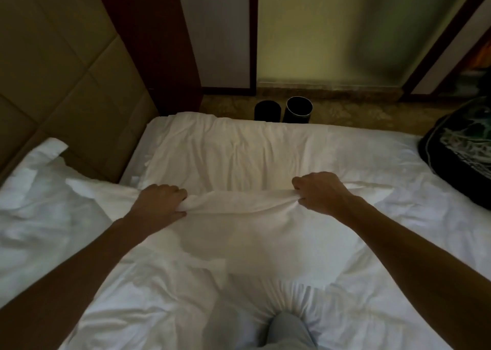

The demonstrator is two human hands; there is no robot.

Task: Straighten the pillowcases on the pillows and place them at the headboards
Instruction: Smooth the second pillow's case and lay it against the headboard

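A white pillow (233,150) in a wrinkled pillowcase lies across the bed in front of me, its far edge at the mattress side. My left hand (162,203) and my right hand (318,193) both grip the near edge of its pillowcase, bunching the fabric into a taut fold between them. A second white pillow (34,179) lies crumpled at the left, against the padded tan headboard (66,89).
White bedding (239,283) covers the mattress, and my knee (287,331) presses into it at the bottom. A dark patterned bag (462,153) sits on the bed's right edge. Two dark cylindrical bins (283,109) stand on the floor beyond the bed.
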